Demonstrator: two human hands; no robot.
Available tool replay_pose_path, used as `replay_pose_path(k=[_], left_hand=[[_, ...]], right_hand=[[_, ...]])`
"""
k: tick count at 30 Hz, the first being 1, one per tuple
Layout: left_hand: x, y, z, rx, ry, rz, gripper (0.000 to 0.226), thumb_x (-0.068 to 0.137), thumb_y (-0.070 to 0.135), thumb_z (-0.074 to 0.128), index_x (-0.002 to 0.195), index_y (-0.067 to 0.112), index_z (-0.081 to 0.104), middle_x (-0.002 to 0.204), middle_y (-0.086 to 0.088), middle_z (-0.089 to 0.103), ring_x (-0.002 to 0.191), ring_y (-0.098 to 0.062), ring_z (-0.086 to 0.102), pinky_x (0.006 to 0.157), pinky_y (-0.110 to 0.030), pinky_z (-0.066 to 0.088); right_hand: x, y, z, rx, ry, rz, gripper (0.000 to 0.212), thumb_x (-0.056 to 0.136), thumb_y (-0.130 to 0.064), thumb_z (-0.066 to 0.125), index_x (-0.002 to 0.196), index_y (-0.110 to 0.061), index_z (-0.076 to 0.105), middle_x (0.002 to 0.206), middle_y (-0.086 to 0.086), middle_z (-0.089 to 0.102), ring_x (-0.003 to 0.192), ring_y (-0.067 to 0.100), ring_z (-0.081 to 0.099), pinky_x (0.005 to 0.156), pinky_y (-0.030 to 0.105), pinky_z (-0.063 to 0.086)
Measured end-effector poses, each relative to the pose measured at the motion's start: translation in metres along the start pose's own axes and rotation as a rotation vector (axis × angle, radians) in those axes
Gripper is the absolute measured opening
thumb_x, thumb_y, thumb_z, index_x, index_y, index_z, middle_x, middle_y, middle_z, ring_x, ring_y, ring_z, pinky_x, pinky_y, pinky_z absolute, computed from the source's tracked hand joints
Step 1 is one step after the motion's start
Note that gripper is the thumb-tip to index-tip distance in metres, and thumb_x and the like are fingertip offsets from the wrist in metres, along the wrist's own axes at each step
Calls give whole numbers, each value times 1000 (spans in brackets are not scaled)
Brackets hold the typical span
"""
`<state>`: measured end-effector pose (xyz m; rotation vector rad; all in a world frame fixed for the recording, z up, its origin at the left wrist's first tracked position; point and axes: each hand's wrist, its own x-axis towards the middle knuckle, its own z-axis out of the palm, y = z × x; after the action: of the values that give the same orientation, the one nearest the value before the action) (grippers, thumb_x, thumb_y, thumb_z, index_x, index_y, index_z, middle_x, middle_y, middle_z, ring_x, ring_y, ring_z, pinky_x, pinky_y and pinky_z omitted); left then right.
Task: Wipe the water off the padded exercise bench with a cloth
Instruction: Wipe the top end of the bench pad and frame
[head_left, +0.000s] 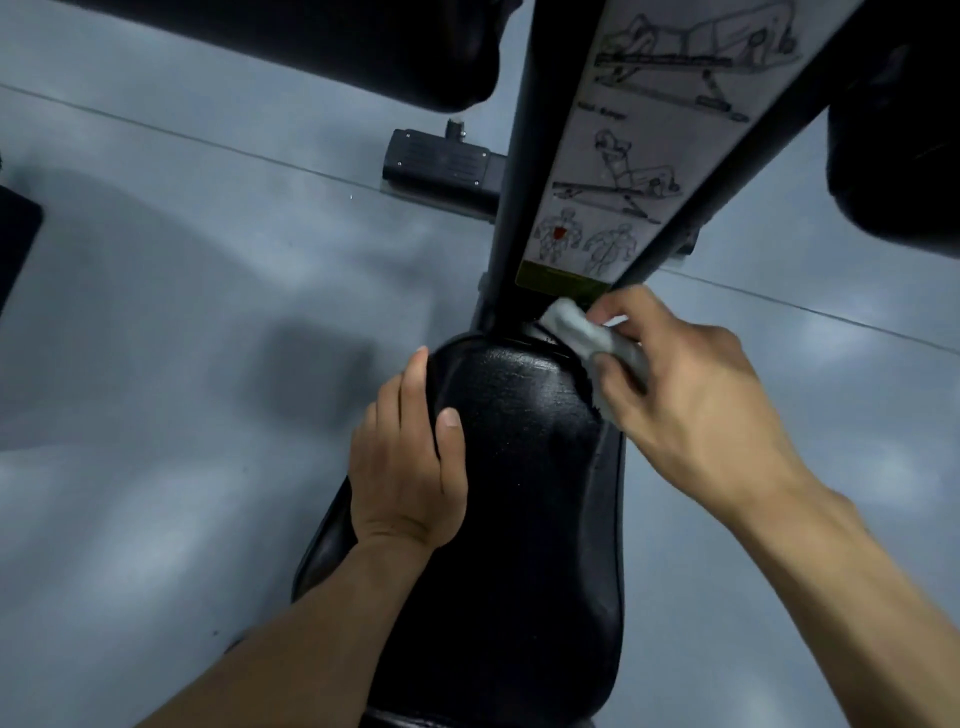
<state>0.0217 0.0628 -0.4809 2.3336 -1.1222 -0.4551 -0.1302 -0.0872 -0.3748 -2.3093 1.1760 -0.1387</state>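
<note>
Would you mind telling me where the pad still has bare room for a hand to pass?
The bench pad is bare down its middle, between the left hand and right hand. The far right corner is crowded by the cloth and frame post.

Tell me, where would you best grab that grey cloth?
Grip the cloth at its bunched middle, coming from above on the right, as the right hand does. It lies crumpled at the bench pad's far right edge, leaving folds to pinch.

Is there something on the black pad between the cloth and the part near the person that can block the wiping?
Only the left hand, resting along the left edge of the padded bench. The right hand holds the cloth at its far right corner.
</note>
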Motion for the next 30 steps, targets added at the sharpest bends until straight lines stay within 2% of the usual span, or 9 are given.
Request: replay_pose_path(k=[3,6,11,15,19,24,27,29,30], left_hand=[[-1,-1,1,-11,13,13,62,100,37,31,153,8,40,140,-12,55,110,-33,57,92,-46,49],[-2,-3,2,-8,43,31,60,102,38,29,152,7,42,138,-11,56,106,-33,58,88,-47,49],[-3,-2,2,4,68,38,60,105,41,24,152,8,43,138,-9,58,106,-31,60,87,-45,50],[-4,-2,3,9,56,30,61,104,41,25,153,9,42,139,-10,57,107,-31,59,87,-46,49],[-4,-3,3,23,44,18,61,103,41,25,154,10,40,140,-10,56,107,-33,59,89,-46,48],[-4,-3,2,42,33,11,61,103,42,26,154,12,38,140,-9,55,106,-33,58,88,-46,47],[-4,-3,2,51,29,6,60,102,40,29,155,13,38,139,-9,55,105,-32,58,88,-46,46],[-4,-3,1,51,23,2,60,101,40,30,155,13,38,138,-9,55,104,-32,57,87,-46,45],[-4,-3,1,52,21,0,60,101,40,30,155,13,38,138,-9,55,104,-32,57,88,-46,45]], right_hand=[[23,-10,8,-42,-19,-122,26,97,-20,56,121,-30,61,87,2,69,76,30,64,69,35,51],[50,-25,19,-81,-90,-193,35,95,-19,51,127,-33,53,102,9,72,90,38,69,77,45,60],[82,-49,39,-333,-272,-307,31,99,-11,51,123,-27,62,107,9,68,96,37,68,77,42,58],[81,-55,43,-671,-331,-411,28,101,-8,45,115,-20,66,110,6,67,98,34,67,67,36,46],[70,-50,35,-798,-360,-337,32,104,-9,43,123,-22,64,116,2,64,103,32,67,65,37,42],[54,-39,20,-848,-399,-175,31,100,-8,47,121,-24,62,105,2,66,97,31,69,62,34,39],[43,-23,5,-781,-515,39,21,96,-9,52,111,-19,63,110,10,65,99,35,63,70,33,41],[31,-9,-4,-689,-486,102,19,96,-15,49,110,-20,61,110,11,62,88,37,55,71,34,45],[25,-5,-6,-614,-425,86,27,97,-17,46,118,-24,61,106,8,59,85,37,53,71,36,46]])
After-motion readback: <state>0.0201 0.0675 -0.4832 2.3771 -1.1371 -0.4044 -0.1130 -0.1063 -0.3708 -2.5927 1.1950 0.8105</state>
